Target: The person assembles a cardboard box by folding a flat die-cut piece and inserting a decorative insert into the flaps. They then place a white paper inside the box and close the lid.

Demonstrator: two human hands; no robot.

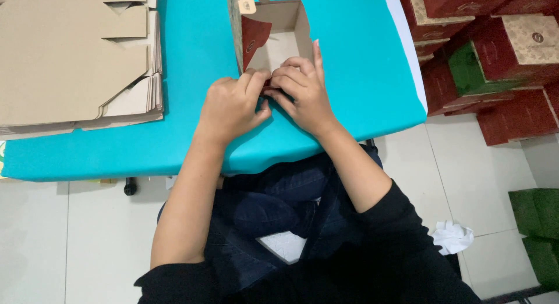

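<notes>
A half-folded cardboard box (pixel 279 30), brown inside with dark red printed flaps, stands open on the turquoise table (pixel 192 77). My left hand (pixel 233 106) and my right hand (pixel 300 86) meet at the box's near edge. The fingers of both pinch and press a red flap there. The flap itself is mostly hidden under my fingers. My right index finger lies along the box's right wall.
A stack of flat cardboard blanks (pixel 75 59) lies at the table's left. Assembled red and green boxes (pixel 495 54) are piled at the right on the floor. More green boxes (pixel 538 234) and a crumpled white paper (pixel 451 237) lie on the tiled floor.
</notes>
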